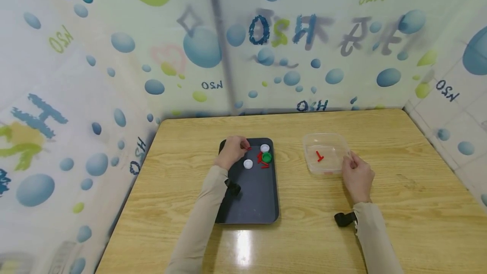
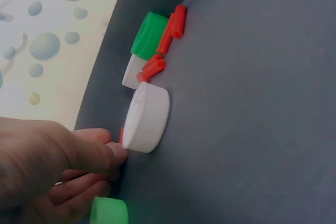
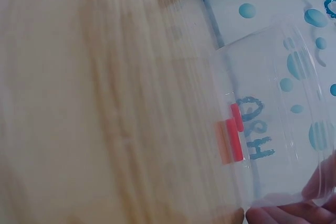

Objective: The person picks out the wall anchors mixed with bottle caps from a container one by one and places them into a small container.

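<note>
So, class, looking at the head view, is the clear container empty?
No, two small red pieces lie inside the clear container that the right hand grips at its side.

I see a light wooden table [image 1: 304, 215] across the lower half of my head view, with glare [image 1: 243, 246] near bottom centre. A dark tray [image 1: 251, 198] lies on it just below the middle; a clear box [image 1: 335, 151] rests right of centre.
</note>
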A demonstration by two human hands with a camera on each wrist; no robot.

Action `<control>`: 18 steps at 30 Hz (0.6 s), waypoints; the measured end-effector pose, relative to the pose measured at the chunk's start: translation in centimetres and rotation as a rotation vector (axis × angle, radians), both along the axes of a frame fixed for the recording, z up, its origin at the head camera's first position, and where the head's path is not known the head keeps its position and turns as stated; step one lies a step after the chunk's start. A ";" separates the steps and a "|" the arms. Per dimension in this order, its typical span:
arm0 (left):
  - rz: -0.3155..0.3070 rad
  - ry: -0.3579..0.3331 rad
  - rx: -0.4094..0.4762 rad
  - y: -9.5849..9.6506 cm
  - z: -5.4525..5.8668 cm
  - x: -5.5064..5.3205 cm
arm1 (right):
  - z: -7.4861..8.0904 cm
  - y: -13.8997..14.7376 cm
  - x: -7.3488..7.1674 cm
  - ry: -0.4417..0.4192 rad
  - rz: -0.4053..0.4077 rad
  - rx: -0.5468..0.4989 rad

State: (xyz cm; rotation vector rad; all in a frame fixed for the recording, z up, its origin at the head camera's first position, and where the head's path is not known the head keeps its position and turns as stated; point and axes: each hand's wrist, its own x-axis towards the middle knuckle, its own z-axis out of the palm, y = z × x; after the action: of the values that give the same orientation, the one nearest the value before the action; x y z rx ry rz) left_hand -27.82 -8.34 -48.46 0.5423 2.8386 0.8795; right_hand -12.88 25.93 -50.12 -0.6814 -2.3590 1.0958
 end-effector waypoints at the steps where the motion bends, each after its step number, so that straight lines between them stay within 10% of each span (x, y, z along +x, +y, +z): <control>1: 0.007 0.000 -0.005 0.0 0.0 0.0 | 0.0 0.0 0.0 0.002 -0.001 0.001; 18: 0.006 0.116 -0.034 -0.5 -0.6 0.1 | -0.3 0.1 0.0 0.027 0.013 0.010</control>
State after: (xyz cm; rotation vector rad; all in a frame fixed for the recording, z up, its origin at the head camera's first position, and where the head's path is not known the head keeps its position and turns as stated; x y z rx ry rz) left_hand -27.75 -8.79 -49.05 0.5996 2.9551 0.8246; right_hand -12.85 26.04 -50.39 -0.6445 -2.3479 1.0907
